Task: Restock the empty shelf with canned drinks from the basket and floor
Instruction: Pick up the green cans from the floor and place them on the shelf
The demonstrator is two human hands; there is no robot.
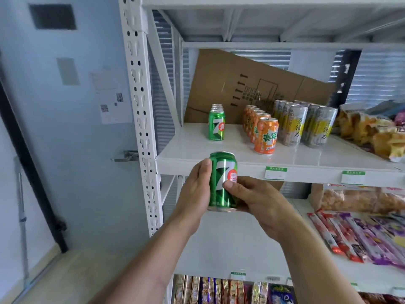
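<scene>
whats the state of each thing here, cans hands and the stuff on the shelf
green can in hand: upright, off the shelf, held by both hands
left hand: holds the can's left side
right hand: thumb on the can's front
green can row: standing on the shelf
orange cans: standing in a row
tall silver cans: standing
cardboard: flattened, leaning tilted behind the cans

Just one view here, worn on the head, aimed forward and slightly down at a white shelf from close range. Both forearms are seen reaching in from the bottom edge, with the left hand and right hand framed near centre. Wide-angle distortion is noticed at the edges.
</scene>
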